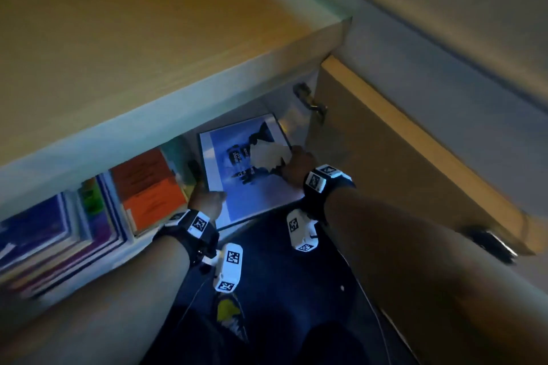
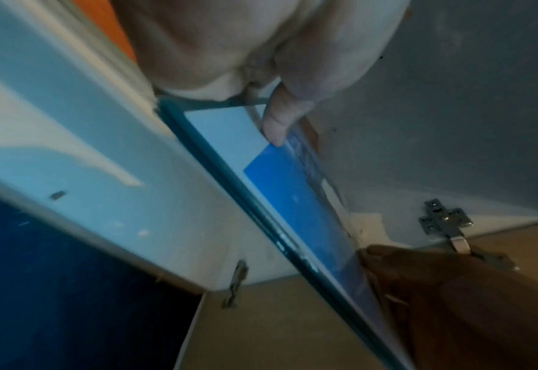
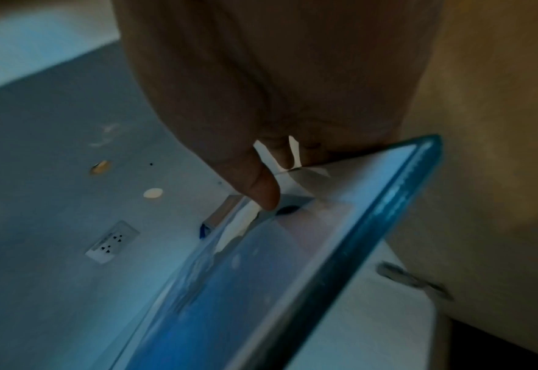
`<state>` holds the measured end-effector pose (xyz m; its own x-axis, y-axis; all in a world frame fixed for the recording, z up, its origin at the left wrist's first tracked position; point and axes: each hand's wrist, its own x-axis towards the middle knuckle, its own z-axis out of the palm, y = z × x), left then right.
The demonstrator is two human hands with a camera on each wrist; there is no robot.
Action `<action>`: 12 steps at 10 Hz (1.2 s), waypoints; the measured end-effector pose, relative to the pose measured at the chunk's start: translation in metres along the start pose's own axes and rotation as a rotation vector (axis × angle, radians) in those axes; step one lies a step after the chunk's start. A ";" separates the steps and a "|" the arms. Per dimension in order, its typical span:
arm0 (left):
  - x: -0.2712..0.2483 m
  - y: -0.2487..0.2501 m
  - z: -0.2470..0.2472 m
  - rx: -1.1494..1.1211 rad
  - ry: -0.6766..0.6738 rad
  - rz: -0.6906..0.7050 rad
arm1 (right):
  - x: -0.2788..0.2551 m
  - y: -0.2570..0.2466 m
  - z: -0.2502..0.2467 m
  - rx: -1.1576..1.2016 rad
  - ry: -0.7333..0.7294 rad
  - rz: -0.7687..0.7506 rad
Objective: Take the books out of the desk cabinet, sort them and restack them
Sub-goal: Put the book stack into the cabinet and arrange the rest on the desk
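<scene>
Both hands hold a large blue book at the open desk cabinet.

The blue book, thin and wide, has a white-bordered cover with a dark picture and a torn pale patch near its right edge. It tilts at the cabinet mouth, just under the tabletop. The left hand grips its left edge, thumb on the cover; the right hand pinches its right edge. Left of the blue book lie an orange book and other stacked books; right of it stands the open cabinet door.
</scene>
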<state>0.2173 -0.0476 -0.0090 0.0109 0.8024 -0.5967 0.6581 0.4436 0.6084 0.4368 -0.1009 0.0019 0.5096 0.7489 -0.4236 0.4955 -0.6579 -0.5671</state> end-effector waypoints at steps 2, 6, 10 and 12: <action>0.089 0.036 0.022 0.110 0.053 0.332 | 0.110 -0.021 0.008 -0.260 0.073 -0.234; 0.132 0.022 0.047 0.672 0.105 0.449 | 0.184 -0.010 0.054 -0.581 0.138 -0.362; 0.125 0.020 0.055 0.628 0.149 0.454 | 0.176 0.015 0.070 -0.586 0.119 -0.377; 0.136 0.019 0.057 0.651 0.166 0.473 | 0.169 0.019 0.077 -0.614 0.146 -0.344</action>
<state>0.2744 0.0476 -0.1081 0.3193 0.9175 -0.2371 0.9172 -0.2363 0.3208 0.4781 0.0196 -0.1349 0.3215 0.9317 -0.1693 0.9292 -0.3448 -0.1331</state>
